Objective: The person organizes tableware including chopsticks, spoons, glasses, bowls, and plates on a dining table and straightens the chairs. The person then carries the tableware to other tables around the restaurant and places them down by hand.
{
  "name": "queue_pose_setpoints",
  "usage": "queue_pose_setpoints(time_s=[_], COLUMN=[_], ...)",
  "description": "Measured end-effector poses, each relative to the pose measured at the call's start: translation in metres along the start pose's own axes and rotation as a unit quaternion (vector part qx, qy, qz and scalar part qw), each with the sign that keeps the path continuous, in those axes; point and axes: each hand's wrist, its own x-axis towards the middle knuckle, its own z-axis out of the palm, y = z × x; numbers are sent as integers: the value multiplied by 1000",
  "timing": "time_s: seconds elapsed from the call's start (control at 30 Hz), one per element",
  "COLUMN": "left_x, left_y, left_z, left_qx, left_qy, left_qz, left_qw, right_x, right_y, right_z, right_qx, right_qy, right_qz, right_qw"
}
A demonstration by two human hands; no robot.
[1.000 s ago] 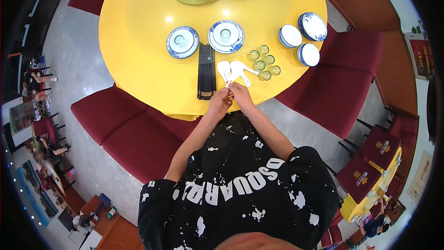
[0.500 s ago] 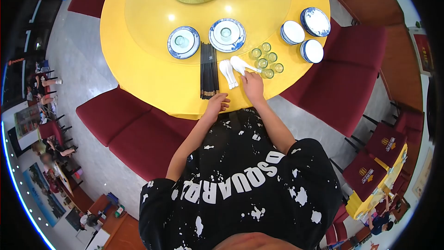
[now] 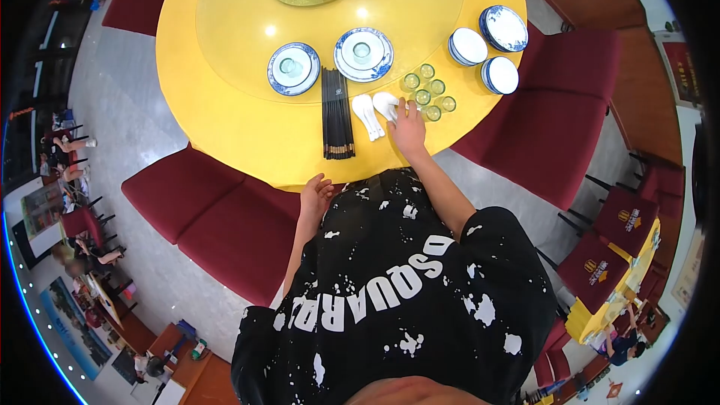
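Covering handles of the right-hand bunch of white spoons [image 3: 384, 103], set in from the bench's [image 3: 232, 131] near edge: my right hand [image 3: 407, 126], fingers bent, can't tell if clamped. Left hand [image 3: 317, 192] hangs by that edge, fingers loosely apart, nothing held. Spoons look light, stiff, slick, chippable; handles probably best grip.

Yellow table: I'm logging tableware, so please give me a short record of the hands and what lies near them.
Right hand: at the right-hand cluster of white spoons; grip unclear
Left hand: by the near edge of the table, apparently empty
Chopsticks: black bundle, left of the spoons
Plate settings: two, each topped by a glass
Small glasses: six more, right of the spoons
Dish stacks: three, far right
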Motion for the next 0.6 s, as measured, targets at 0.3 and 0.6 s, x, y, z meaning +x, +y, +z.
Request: queue_pose_setpoints(time_s=[0.3, 0.6], left_x=[11, 13], left_y=[-16, -35], left_z=[-12, -18], left_qx=[-21, -79], left_qy=[15, 4], left_qz=[-17, -4], left_qw=[1000, 997], right_x=[9, 4], right_y=[4, 5], right_z=[17, 22], right_qx=[-11, 44], right_qy=[-103, -74], right_qz=[32, 39], right_qw=[994, 995])
